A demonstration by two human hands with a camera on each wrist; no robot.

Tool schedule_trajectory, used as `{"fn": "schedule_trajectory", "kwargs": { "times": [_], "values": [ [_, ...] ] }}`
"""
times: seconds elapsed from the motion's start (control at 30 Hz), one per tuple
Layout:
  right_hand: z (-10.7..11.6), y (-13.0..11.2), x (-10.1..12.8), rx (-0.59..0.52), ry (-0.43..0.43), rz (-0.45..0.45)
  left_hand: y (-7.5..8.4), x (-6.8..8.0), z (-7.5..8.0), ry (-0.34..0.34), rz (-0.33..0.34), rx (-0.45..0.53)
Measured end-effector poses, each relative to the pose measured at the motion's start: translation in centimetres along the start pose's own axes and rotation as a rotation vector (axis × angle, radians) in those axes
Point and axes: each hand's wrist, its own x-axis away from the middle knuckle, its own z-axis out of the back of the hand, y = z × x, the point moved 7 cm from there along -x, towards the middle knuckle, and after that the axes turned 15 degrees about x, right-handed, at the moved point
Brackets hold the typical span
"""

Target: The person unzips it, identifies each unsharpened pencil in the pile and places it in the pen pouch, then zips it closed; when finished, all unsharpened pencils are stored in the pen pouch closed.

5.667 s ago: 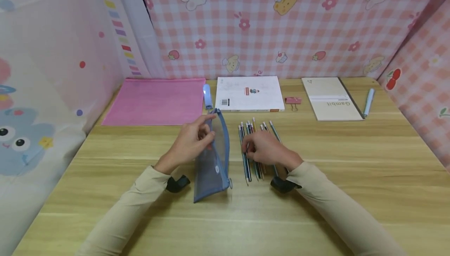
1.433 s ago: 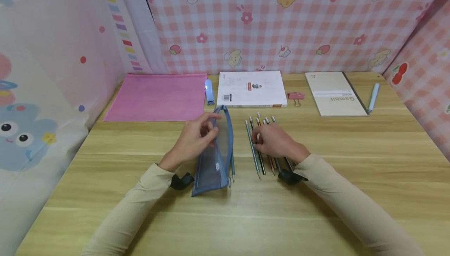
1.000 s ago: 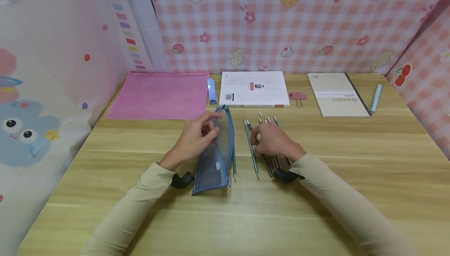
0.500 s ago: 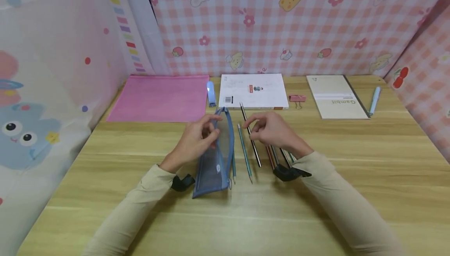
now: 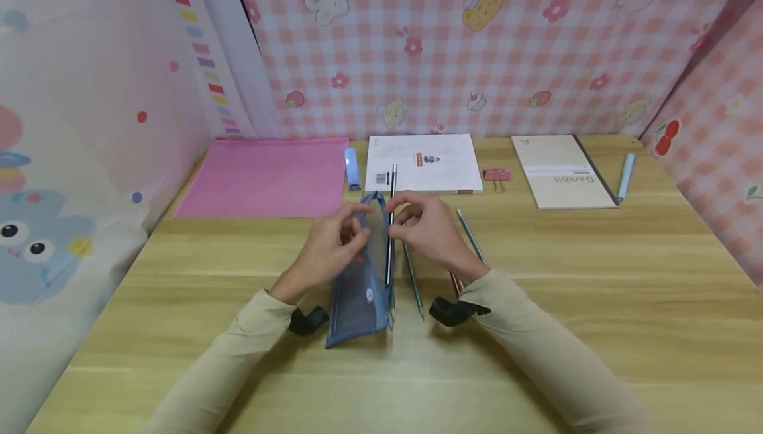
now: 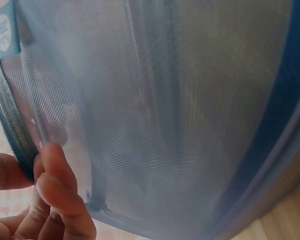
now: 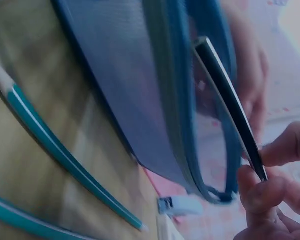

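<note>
Wood-grain tabletop (image 5: 357,394) before me bears a translucent blue mesh zip pouch (image 5: 357,305); left hand (image 5: 330,240) pinches its rim, apparently for support. Right hand (image 5: 428,228) pinches a black-and-white pencil (image 7: 231,106) lengthwise at its gaping mouth, presumably for alignment.

One pouch (image 5: 356,301) here, one folder (image 5: 262,179), one stapler (image 5: 352,167), and across we go: one book (image 5: 423,162), one notebook (image 5: 563,179), one clip (image 5: 497,175), one marker (image 5: 626,177)! Now the pencils (image 5: 389,265), and that's at least five in the head view, the exact number hard to tell with some partly covered! Three of them show from the right wrist, two teal, one black! Two grips in play, one left grip (image 5: 326,242) and one right grip (image 5: 430,232), then two sleeves (image 5: 220,361), two black straps (image 5: 308,321), and just the one worktop (image 5: 417,387)
</note>
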Motion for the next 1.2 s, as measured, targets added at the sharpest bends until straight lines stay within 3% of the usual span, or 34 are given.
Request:
{"fn": "schedule_trajectory", "kwargs": {
  "times": [0.33,0.67,0.8,0.97,1.2],
  "values": [
    [-2.9,-1.3,1.2,0.131,-0.062,0.042,0.0,0.0,0.2,0.049,-0.038,0.038],
    [-4.3,-2.2,1.7,0.255,-0.255,0.118,-0.1,0.1,0.2,0.076,-0.046,0.018],
    [-3.1,-2.1,2.0,0.262,-0.197,0.168,-0.2,0.1,0.2,0.070,-0.036,0.029],
    [0.7,-0.6,2.2,0.259,-0.101,0.148,-0.2,0.0,0.2,0.059,-0.021,0.035],
    [3.6,3.4,2.5,0.431,-0.194,0.125,-0.2,0.3,0.6,0.055,-0.033,0.038]
  ]
}}
